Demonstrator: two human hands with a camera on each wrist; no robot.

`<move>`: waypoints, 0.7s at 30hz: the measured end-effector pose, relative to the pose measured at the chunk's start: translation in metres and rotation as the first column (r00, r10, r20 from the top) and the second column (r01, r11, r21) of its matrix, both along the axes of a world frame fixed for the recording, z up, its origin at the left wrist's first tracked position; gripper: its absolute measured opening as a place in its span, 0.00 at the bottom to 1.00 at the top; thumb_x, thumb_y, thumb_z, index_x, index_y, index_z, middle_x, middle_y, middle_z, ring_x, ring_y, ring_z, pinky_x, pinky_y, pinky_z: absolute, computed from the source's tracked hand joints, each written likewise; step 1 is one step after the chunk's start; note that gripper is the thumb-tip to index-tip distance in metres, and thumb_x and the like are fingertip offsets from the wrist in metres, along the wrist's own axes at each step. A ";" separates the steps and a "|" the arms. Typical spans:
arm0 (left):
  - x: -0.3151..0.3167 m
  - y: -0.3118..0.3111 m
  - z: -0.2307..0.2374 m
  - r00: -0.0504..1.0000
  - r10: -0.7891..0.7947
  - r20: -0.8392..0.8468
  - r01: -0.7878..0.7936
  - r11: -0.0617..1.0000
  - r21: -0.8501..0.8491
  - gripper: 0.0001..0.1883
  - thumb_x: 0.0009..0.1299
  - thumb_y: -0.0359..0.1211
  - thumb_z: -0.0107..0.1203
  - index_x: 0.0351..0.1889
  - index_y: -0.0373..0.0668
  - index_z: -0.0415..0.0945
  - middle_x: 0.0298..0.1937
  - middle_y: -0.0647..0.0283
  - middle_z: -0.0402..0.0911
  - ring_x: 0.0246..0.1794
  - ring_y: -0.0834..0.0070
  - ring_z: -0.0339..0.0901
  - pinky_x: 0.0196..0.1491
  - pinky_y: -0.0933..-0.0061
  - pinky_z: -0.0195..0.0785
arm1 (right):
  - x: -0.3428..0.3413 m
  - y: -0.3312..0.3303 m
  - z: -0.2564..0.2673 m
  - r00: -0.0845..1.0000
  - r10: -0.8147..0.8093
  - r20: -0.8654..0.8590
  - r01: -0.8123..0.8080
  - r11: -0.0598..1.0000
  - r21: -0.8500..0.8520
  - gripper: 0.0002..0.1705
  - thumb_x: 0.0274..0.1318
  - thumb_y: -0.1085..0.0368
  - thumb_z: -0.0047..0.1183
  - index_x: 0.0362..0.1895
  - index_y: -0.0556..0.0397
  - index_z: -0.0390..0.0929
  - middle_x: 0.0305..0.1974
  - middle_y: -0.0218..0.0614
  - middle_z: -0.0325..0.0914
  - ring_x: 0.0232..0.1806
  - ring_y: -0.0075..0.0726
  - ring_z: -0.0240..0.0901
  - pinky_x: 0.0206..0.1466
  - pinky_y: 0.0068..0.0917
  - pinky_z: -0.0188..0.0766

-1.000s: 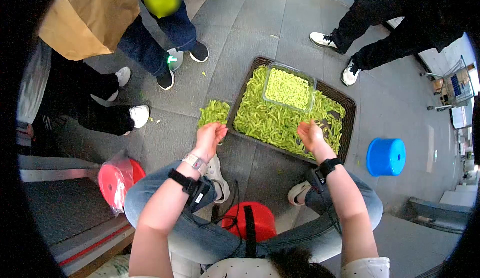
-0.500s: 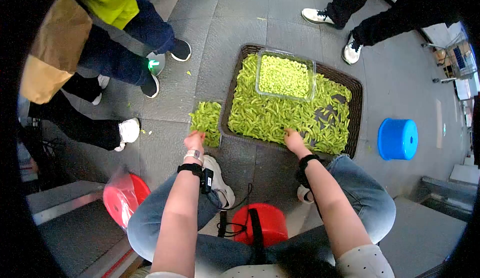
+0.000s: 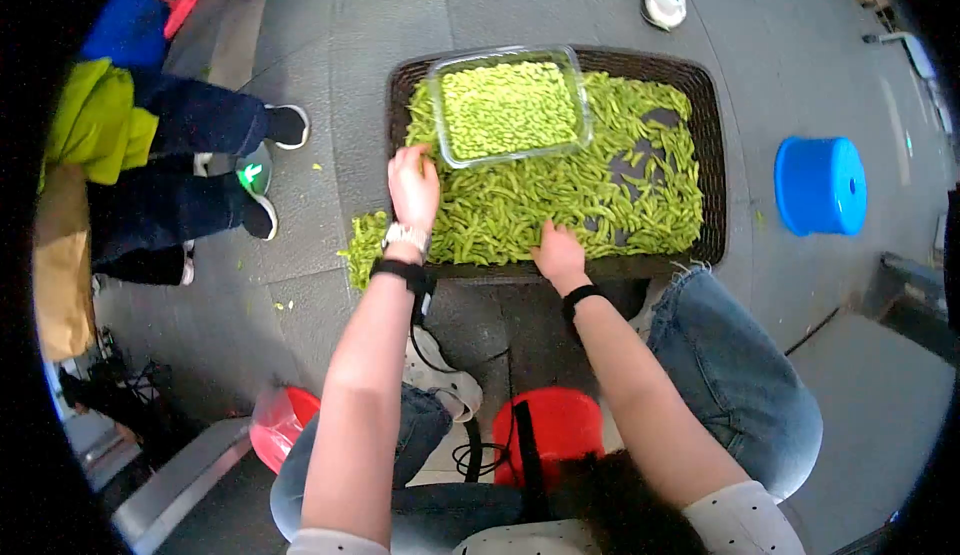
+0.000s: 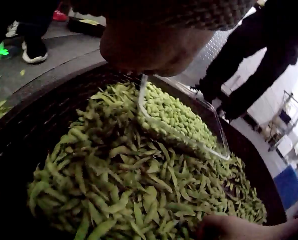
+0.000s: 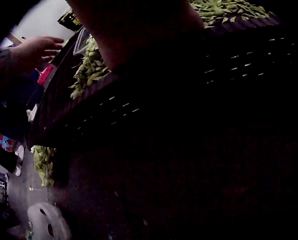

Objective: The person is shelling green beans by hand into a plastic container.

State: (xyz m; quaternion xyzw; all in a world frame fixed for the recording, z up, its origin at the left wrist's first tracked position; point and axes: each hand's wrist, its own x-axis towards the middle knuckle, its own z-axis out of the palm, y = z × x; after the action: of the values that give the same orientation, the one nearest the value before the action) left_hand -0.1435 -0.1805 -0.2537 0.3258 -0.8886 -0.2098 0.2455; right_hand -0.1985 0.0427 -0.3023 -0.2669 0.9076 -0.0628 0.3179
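Note:
A dark woven basket [image 3: 712, 155] holds green pods [image 3: 490, 210], and on them at the back left stands a clear container [image 3: 583, 110] of shelled green beans [image 3: 510, 105]. The left hand [image 3: 413, 190] is over the basket's left edge, beside the container's near left corner; in the right wrist view the left hand [image 5: 36, 50] has its fingers extended, with nothing visible in them. Low among the pods at the near edge is the right hand [image 3: 560, 253], its fingertips partly hidden; whether it pinches a pod is unclear.
A pile of pods [image 3: 365, 245] lies left of the basket. A blue stool [image 3: 820, 185] stands at the right, a red one [image 3: 545, 430] below between the knees. People's legs and shoes are at the left and top. A cable hangs near the left shoe.
The left hand has moved from the pile outside the basket to the basket's left edge near the container. The right hand remains at the near pods. The head view has shifted closer.

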 end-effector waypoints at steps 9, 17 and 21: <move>-0.098 -0.004 -0.041 0.978 -0.058 0.200 0.072 0.996 -0.062 0.13 0.53 0.29 0.54 0.38 0.44 0.74 0.40 0.57 0.70 0.43 0.61 0.65 0.47 0.65 0.58 | -0.003 -0.001 -0.002 0.999 0.029 0.030 -0.027 0.998 -0.057 0.17 0.42 0.73 0.45 0.42 0.53 0.66 0.38 0.45 0.67 0.41 0.46 0.68 0.35 0.35 0.71; -0.094 -0.004 -0.020 0.998 0.070 -0.010 -0.070 0.996 -0.061 0.11 0.49 0.34 0.60 0.29 0.43 0.73 0.36 0.60 0.71 0.42 0.63 0.65 0.45 0.66 0.57 | -0.004 -0.001 -0.005 0.999 -0.034 -0.017 0.032 0.990 -0.136 0.15 0.45 0.70 0.43 0.40 0.57 0.62 0.36 0.46 0.69 0.34 0.46 0.70 0.32 0.37 0.70; -0.048 -0.015 0.000 0.914 0.280 -0.292 -0.187 0.933 0.308 0.13 0.53 0.35 0.59 0.30 0.36 0.72 0.26 0.65 0.73 0.25 0.80 0.66 0.32 0.80 0.62 | -0.003 0.003 0.001 0.992 -0.114 0.047 0.122 0.964 -0.236 0.11 0.50 0.65 0.41 0.37 0.57 0.62 0.30 0.48 0.72 0.32 0.51 0.70 0.32 0.42 0.67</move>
State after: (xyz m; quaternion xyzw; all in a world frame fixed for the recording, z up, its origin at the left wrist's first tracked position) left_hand -0.1913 -0.1952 -0.2538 0.4214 -0.7511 -0.3509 0.3675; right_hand -0.2017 0.0461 -0.3015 -0.2477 0.9024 -0.1945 0.2941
